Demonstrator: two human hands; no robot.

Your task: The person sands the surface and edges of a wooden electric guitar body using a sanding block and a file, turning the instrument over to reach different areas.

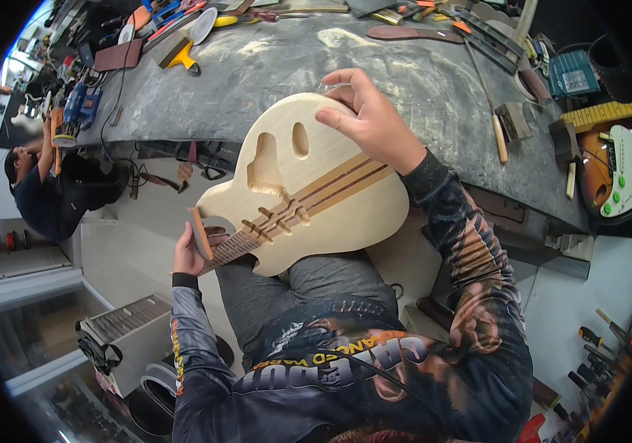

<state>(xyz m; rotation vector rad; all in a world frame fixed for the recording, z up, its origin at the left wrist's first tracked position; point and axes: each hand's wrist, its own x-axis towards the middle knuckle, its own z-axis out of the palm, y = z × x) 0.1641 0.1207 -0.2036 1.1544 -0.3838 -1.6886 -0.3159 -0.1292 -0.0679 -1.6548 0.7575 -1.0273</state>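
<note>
An unfinished pale wood electric guitar body, with a striped centre and carved pockets, lies tilted across my lap against the bench edge. Its slotted fretboard neck points down to the left. My right hand grips the body's upper rim, thumb on the face, index finger lifted away. Beside the neck, my left hand is closed on a bent strip, brown outside and grey inside, which looks like sandpaper. Some left fingers are hidden behind strip and neck.
The dusty grey workbench spans the far side. On it lie a yellow-handled scraper, a long file and a dark wood strip. A sunburst guitar is at right. Another person works at far left.
</note>
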